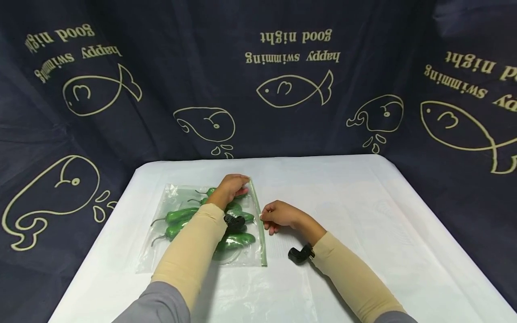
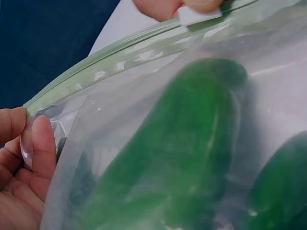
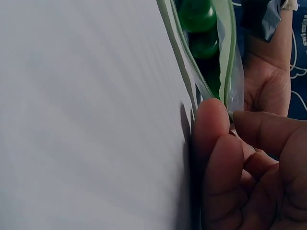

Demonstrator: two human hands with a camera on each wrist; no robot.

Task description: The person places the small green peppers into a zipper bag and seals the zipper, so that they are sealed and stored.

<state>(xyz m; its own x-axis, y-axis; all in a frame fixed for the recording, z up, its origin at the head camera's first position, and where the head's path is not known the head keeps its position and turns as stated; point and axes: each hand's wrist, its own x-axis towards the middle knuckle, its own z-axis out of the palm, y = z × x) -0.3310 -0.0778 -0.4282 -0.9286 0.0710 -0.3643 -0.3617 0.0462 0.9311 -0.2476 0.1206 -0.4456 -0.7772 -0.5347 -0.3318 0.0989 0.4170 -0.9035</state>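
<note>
A clear zip bag (image 1: 151,258) lies flat on the table with several green chili peppers (image 1: 236,242) inside. Its pale green zip edge (image 1: 264,251) runs along the right side. At the far corner of that edge, my left hand (image 1: 233,186) pinches the bag between thumb and fingers. My right hand (image 1: 280,214) pinches the zip edge about midway along, at a small white slider (image 2: 199,17). In the right wrist view the bag's mouth gapes beside the right fingertips (image 3: 211,115), with peppers showing within.
A white cover spreads over the table (image 1: 343,202). Behind it hangs a dark blue curtain (image 1: 291,130) printed with fish and whales. Small black cameras sit on the left wrist (image 1: 235,222) and the right wrist (image 1: 300,254).
</note>
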